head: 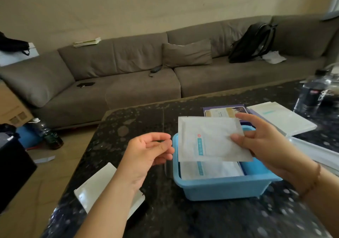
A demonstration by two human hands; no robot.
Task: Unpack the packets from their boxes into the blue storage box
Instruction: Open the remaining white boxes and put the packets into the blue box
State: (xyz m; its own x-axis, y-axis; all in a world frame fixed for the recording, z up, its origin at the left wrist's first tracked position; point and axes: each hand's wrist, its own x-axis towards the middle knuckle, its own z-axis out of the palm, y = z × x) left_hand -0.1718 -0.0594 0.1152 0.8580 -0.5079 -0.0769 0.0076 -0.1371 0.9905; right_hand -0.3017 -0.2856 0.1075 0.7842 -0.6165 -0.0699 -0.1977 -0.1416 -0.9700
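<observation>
right hand [266, 138] fingers pinch flat white packet [211, 138] over blue plastic box [225, 188]; left hand [146, 153] loosely open, empty.

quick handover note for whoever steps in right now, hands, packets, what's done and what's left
Right hand: pinching a white packet above the blue storage box.
Left hand: empty, open, beside the box.
Done: at least one packet in box.
Left: drop the held packet; white box and purple box lie behind, contents not visible. Flattened white box lies near left.
</observation>
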